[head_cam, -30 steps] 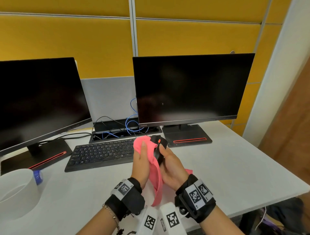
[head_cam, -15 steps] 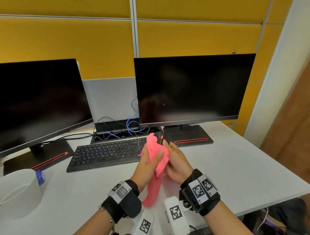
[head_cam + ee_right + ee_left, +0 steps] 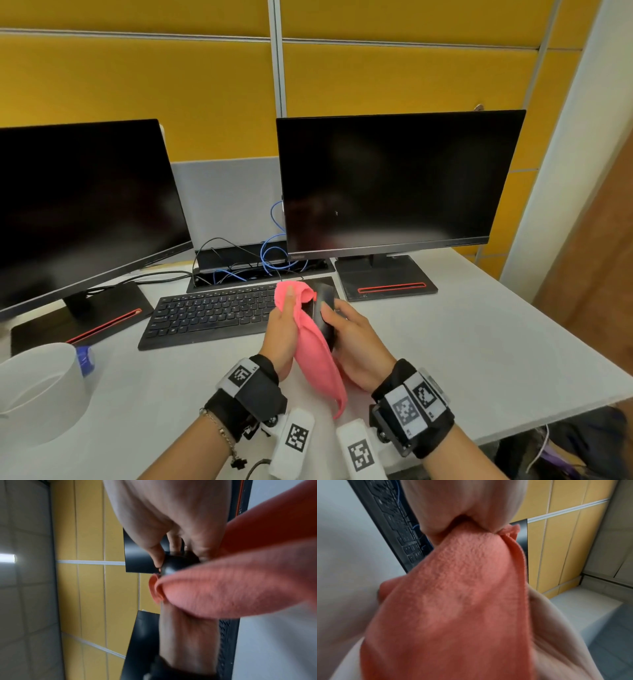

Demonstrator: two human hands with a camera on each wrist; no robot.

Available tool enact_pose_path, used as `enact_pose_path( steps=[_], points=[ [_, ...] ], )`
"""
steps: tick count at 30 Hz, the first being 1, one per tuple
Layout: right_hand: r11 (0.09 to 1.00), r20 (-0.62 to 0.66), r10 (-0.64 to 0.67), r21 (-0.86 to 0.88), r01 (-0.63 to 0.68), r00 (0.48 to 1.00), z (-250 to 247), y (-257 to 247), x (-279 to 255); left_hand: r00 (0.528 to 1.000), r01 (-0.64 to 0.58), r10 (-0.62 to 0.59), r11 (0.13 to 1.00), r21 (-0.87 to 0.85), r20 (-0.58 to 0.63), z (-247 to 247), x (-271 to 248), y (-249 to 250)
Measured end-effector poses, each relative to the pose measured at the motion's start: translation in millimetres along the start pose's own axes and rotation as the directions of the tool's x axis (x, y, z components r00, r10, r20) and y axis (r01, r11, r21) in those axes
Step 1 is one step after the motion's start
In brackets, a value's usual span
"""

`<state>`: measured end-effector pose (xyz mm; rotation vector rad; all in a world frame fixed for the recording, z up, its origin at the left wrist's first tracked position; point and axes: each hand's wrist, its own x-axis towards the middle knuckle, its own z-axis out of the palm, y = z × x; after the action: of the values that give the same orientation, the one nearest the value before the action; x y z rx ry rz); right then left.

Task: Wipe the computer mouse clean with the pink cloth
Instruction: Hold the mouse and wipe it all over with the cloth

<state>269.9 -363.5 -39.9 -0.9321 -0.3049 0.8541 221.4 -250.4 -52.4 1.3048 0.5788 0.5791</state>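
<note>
The one black computer mouse [image 3: 323, 310] sits at lower centre of the head view, raised above the desk [image 3: 462, 346], gripped by the right hand [image 3: 356, 349] with fingers curled round it. The left hand [image 3: 282, 330] clasps the single pink cloth [image 3: 317, 359] against the mouse's left side, thumb up. Behind: one keyboard [image 3: 205, 313] and two monitors [image 3: 397, 178].

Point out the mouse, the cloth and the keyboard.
mouse [image 3: 324, 310]: head view, on its black top shell.
cloth [image 3: 317, 359]: head view, on the hanging pink fold.
keyboard [image 3: 209, 313]: head view, on the middle keys.
</note>
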Motion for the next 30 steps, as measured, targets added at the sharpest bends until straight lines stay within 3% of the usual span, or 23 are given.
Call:
enact_pose_path(
  steps=[4, 8, 10, 12, 14, 17, 20, 24, 26, 28, 30],
  points=[
    [0.970, 0.044, 0.136, 0.196, -0.142, 0.990, -3.5, -10.7, 1.1, 0.997, 0.005, -0.003, 1.000, -0.025, 0.073, -12.2, -0.4, -1.5],
    [0.941, -0.033, 0.160, 0.307, -0.142, 0.987, -11.7, -18.4, 11.4, 0.966, 0.156, -0.097, 0.958, -0.241, 0.239, -12.9, -9.9, -6.4],
    [0.917, -0.074, 0.189, 0.370, -0.149, 0.979, -14.1, -19.5, 17.5, 0.936, 0.206, -0.111, 0.942, -0.265, 0.335, -11.5, -17.4, -5.9],
    [0.906, -0.062, 0.214, 0.385, -0.174, 0.975, -14.3, -18.1, 19.4, 0.912, 0.149, -0.080, 0.978, -0.143, 0.403, -7.2, -25.7, -6.3],
    [0.917, -0.012, 0.213, 0.349, -0.196, 0.977, -9.6, -14.5, 17.1, 0.892, -0.046, 0.023, 0.998, 0.040, 0.451, -0.2, -32.3, -4.3],
    [0.930, -0.018, 0.144, 0.344, -0.129, 0.989, 2.3, -9.7, 13.5, 0.911, -0.285, 0.251, 0.957, 0.059, 0.326, 11.1, -32.0, -4.3],
    [0.954, -0.054, 0.031, 0.300, -0.013, 0.998, 10.1, -5.6, 15.0, 0.912, -0.391, 0.392, 0.920, -0.028, 0.122, 13.4, -25.0, -5.2],
    [0.996, -0.133, -0.084, 0.002, 0.085, 0.988, 9.6, 8.2, 13.7, 0.959, -0.268, 0.271, 0.962, 0.049, -0.082, 8.2, -9.1, -3.1],
    [0.988, -0.120, -0.117, -0.116, 0.103, 0.986, 7.5, 11.2, 11.1, 0.965, -0.233, 0.237, 0.972, 0.042, -0.111, 2.1, -2.7, 1.5],
    [0.990, -0.066, -0.096, -0.110, 0.089, 0.993, 6.6, 10.9, 8.0, 0.959, -0.264, 0.269, 0.963, 0.059, -0.090, -6.6, 0.7, 3.2],
    [0.999, -0.006, -0.049, -0.012, 0.049, 0.999, 7.4, 10.0, 5.4, 0.970, -0.211, 0.211, 0.977, 0.011, -0.118, -15.5, 4.5, 1.8]
  ],
)
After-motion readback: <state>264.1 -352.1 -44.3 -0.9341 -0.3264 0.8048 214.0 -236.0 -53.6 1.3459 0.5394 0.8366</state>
